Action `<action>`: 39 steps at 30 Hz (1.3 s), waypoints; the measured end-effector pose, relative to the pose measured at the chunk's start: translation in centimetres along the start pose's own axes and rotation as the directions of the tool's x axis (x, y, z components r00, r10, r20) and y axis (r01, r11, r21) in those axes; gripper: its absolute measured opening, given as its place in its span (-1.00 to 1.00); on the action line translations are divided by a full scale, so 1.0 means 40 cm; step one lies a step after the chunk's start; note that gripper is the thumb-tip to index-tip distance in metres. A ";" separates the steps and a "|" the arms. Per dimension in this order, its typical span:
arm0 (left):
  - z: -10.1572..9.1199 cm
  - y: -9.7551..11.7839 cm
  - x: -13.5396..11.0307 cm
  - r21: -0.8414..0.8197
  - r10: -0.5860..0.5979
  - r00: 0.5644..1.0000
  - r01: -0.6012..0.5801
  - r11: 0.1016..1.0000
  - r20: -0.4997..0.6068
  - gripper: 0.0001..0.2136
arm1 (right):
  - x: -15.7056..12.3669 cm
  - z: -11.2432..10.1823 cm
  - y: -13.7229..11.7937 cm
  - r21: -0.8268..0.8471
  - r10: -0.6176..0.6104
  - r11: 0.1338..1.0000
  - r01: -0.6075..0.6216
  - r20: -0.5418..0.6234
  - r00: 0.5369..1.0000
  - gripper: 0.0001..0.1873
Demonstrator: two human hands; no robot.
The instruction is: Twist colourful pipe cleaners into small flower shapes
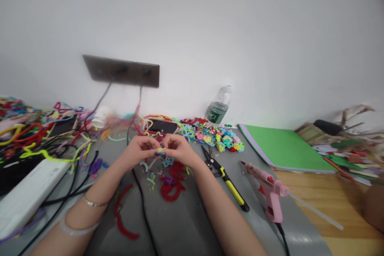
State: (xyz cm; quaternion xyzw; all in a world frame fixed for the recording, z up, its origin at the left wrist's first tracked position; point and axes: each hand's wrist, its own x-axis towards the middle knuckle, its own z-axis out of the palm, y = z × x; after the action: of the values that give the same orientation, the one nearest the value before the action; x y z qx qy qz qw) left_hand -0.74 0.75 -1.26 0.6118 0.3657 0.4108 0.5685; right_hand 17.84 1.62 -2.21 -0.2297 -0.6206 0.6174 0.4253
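Observation:
My left hand (141,151) and my right hand (177,150) meet above the middle of the grey table. Between their fingertips they pinch a small blue and yellow piece (160,153), which looks like bent pipe cleaner; its exact shape is too small to make out. Below the hands lie a red coiled pipe cleaner piece (172,190), a purple fuzzy piece (168,181) and several short scraps. A curved red pipe cleaner (120,216) rests nearer to me, beside a black cable (145,208).
Right of my arm lie yellow-black pliers (229,188) and a pink glue gun (271,192) with a glue stick. Behind are a colourful pile of small pieces (222,138), a bottle (219,106) and green sheets (285,146). A white power strip (33,192) and tangled pipe cleaners fill the left.

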 end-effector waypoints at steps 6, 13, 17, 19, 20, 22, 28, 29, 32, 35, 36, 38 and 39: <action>0.009 0.003 -0.005 0.085 0.128 0.989 -0.122 0.989 -0.072 -0.80 | 0.004 -0.002 -0.005 0.020 -0.013 1.000 0.014 -0.043 0.999 -0.54; 0.021 0.023 -0.012 0.294 0.337 0.932 -0.286 0.912 -0.136 -0.91 | 0.005 -0.015 0.003 0.124 -0.003 0.992 0.013 -0.082 0.997 -0.59; 0.008 0.024 -0.010 0.384 0.406 0.907 -0.335 0.860 -0.117 -0.94 | 0.005 -0.022 0.007 0.103 0.008 0.995 0.001 -0.085 0.996 -0.71; 0.004 0.024 -0.009 0.397 0.404 0.909 -0.337 0.854 -0.098 -0.94 | 0.005 -0.024 0.008 0.115 0.005 0.993 0.004 -0.078 0.997 -0.73; 0.003 0.024 -0.009 0.392 0.397 0.913 -0.333 0.857 -0.093 -0.94 | 0.004 -0.024 0.007 0.123 0.006 0.992 0.002 -0.070 0.998 -0.74; 0.003 0.021 -0.009 0.362 0.374 0.923 -0.321 0.875 -0.086 -0.93 | 0.002 -0.024 0.003 0.134 0.009 0.991 -0.003 -0.046 0.999 -0.74; -0.002 0.008 -0.010 0.207 0.289 0.956 -0.273 0.939 -0.049 -0.93 | -0.006 -0.017 -0.020 0.035 -0.004 0.999 0.005 -0.017 1.000 -0.74; -0.002 0.008 -0.009 0.181 0.270 0.962 -0.259 0.949 -0.039 -0.92 | -0.006 -0.014 -0.022 0.022 -0.014 1.000 0.014 -0.010 1.000 -0.74; 0.006 0.012 -0.004 0.073 0.208 0.978 -0.205 0.976 -0.032 -0.85 | -0.004 -0.005 -0.026 -0.013 -0.057 0.998 0.057 -0.016 0.998 -0.75; 0.024 0.013 0.003 -0.097 0.126 0.989 -0.133 0.986 -0.071 -0.72 | -0.001 0.005 -0.027 -0.178 -0.161 0.974 0.138 -0.122 0.979 -0.81; 0.031 0.012 0.005 -0.157 0.087 0.992 -0.101 0.982 -0.092 -0.68 | -0.001 0.008 -0.027 -0.275 -0.212 0.947 0.164 -0.153 0.965 -0.84; 0.043 0.007 0.008 -0.250 0.002 0.991 -0.037 0.967 -0.136 -0.63 | -0.001 0.011 -0.029 -0.470 -0.315 0.858 0.206 -0.165 0.935 -0.92; 0.047 0.004 0.009 -0.279 -0.035 0.987 -0.011 0.960 -0.159 -0.62 | -0.001 0.012 -0.031 -0.544 -0.355 0.809 0.223 -0.149 0.923 -0.94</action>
State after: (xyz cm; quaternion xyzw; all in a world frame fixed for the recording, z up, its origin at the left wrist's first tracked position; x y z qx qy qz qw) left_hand 1.11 0.33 -1.08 0.4879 0.3528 0.5032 0.6198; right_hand 17.78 1.14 -0.98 -0.3114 -0.7342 0.3222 0.5102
